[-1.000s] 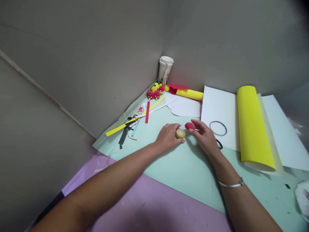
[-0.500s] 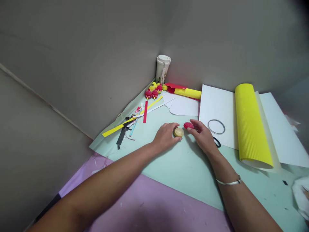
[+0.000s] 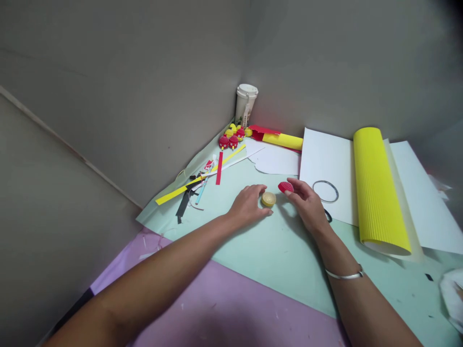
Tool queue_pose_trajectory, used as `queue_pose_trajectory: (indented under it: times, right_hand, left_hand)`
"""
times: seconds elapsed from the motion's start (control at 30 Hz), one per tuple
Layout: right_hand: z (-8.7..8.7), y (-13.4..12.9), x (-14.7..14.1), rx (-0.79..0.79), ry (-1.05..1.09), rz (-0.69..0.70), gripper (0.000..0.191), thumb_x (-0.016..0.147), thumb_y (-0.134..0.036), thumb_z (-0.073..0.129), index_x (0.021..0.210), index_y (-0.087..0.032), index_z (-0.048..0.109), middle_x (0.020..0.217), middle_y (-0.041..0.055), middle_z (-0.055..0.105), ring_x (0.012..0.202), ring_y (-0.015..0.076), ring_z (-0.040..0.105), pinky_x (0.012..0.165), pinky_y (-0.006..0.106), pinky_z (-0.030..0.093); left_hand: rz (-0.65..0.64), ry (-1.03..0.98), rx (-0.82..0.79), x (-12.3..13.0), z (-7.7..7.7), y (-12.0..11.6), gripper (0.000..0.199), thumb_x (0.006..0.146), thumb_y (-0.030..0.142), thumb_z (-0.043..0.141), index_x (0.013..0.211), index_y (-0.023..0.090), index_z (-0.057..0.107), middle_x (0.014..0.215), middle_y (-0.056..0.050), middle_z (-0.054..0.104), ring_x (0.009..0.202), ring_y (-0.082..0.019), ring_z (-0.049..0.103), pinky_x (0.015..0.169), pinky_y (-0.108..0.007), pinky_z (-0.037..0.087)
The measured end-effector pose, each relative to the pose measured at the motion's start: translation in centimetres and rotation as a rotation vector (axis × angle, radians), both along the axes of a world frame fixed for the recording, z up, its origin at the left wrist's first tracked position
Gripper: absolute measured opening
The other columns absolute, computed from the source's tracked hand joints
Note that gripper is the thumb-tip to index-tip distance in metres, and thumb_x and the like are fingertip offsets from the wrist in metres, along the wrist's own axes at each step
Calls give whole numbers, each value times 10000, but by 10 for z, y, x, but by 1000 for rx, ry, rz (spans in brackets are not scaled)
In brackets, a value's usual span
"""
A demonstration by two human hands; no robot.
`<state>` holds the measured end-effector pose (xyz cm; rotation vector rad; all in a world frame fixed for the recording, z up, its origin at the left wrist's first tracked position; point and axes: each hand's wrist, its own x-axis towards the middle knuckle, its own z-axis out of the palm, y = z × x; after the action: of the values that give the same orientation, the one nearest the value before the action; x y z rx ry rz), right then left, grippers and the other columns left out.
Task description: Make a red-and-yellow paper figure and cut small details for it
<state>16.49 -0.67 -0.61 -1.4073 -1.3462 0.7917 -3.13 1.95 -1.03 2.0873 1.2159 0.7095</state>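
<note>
Between the thumb and fingers of my right hand [image 3: 307, 203] is a small red dome-shaped piece [image 3: 285, 186] with a ridged surface, held just above the mat. My left hand [image 3: 249, 203] rests on the mat with thumb and forefinger spread around a small round yellow tub [image 3: 268, 199]; its fingers look slightly apart from it. The tub's pale, shiny top faces up, and what fills it I cannot make out. Little red and yellow round figures [image 3: 233, 140] are clustered farther back.
Paper strips, including a red one [image 3: 219, 168], lie left of my hands. A roll of yellow corrugated paper [image 3: 379, 193] lies at the right beside white sheets [image 3: 327, 154] and a ring [image 3: 337, 193]. A lidded white cup [image 3: 246, 103] stands in the walls' corner.
My left thumb and forefinger have spread, letting go of the yellow tub. My right hand still pinches the red piece, now turned slightly. The whole view has shifted a little.
</note>
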Motion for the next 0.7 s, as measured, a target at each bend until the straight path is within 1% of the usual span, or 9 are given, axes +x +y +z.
queue_pose_trajectory:
  times: [0.17,0.33,0.5,0.7]
  right_hand:
    - [-1,-4,-3,53,-38,94,421,827,-378,690,1216,-239,609,1235,88,638,1098,253,633,950,440,515]
    - [0,-7,-9,103,-187,178,400,836,-302,672,1227,-250,605,1237,80,602,1112,241,618,948,416,528]
    - [-1,-9,-13,137,-290,212,410,842,-266,660,1246,-263,591,1222,69,602,1079,226,628,949,410,525]
    - [0,-8,-16,169,-338,215,407,847,-270,653,1248,-266,580,1202,66,606,1061,228,627,927,417,531]
  left_hand:
    - [8,-20,-32,-2,0,0,668,665,303,779,1269,170,526,1218,-91,642,1158,-284,553,1001,-420,449]
    - [1,-20,-32,-3,0,0,641,683,278,747,1272,154,526,1228,-97,638,1166,-280,553,1010,-419,448]
    - [9,-20,-24,-3,1,0,599,704,282,723,1261,171,534,1230,-92,637,1170,-280,556,1006,-416,452]
    - [7,-4,-12,-3,0,0,582,721,293,705,1262,162,536,1229,-100,635,1161,-280,560,998,-406,452]
